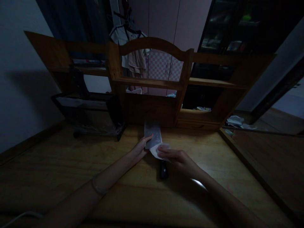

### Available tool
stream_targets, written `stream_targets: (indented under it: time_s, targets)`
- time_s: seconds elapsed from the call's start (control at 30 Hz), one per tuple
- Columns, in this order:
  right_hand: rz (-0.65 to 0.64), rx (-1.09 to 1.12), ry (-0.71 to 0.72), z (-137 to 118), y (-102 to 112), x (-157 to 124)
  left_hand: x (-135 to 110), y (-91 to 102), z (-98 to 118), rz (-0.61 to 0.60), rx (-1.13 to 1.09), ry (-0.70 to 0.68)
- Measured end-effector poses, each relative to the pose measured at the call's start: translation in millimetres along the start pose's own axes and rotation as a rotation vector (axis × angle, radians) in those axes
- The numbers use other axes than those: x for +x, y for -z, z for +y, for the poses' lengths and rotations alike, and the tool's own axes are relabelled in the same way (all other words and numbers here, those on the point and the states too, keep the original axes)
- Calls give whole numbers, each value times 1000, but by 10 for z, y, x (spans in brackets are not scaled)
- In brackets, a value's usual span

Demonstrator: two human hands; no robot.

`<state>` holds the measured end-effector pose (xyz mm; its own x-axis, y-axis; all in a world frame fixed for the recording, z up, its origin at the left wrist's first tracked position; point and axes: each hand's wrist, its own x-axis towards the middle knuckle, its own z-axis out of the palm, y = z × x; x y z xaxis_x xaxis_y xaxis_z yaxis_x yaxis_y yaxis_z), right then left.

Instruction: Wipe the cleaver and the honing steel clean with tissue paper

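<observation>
A broad cleaver lies flat on the wooden desk (71, 171), its grey blade (153, 131) pointing away from me and its dark handle (163, 170) toward me. My left hand (140, 148) rests against the blade's left edge, fingers stretched out and pressing on it. With closed fingers, my right hand (177, 158) presses a white tissue (156, 151) onto the near end of the blade.
A wooden shelf unit (152, 95) stands along the desk's far edge. A dark wire rack (92, 110) sits at the back left. Crumpled white paper (235, 121) lies at the right. The room is dim.
</observation>
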<state>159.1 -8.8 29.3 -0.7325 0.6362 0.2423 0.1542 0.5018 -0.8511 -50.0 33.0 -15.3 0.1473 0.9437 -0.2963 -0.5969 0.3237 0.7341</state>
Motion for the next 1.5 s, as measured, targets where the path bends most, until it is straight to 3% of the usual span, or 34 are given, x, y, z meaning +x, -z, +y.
stream_targets:
  time_s: [0.3,0.5,0.63,0.7,0.77,0.83,0.9,1.07,1.33,1.5]
  targets:
    - [-422,158,-49,-268,174,-51,-33,-20,17,19,9,-32]
    - [-569,264,-47,-332,156,-62,-46,-6,18,3,12,-36]
    - [-656,300,-93,-341,302,-95,-32,17,7,-11,7,-60]
    - [-608,270,-128,-307,390,-99,-14,28,1,-6,6,-61]
    - [-374,212,-120,-235,424,-82,2,29,-2,-2,4,-55]
    - [-44,151,-56,-139,380,-45,12,17,0,11,4,-51]
    - [71,61,-16,-43,277,-6,13,-2,5,40,7,-39]
    - [-62,-49,-1,63,67,6,3,-20,4,20,2,11]
    - [-252,-14,24,-157,191,-67,-39,-9,9,6,24,-39]
    - [-442,185,-83,-277,226,-82,-13,21,-2,-33,27,-55]
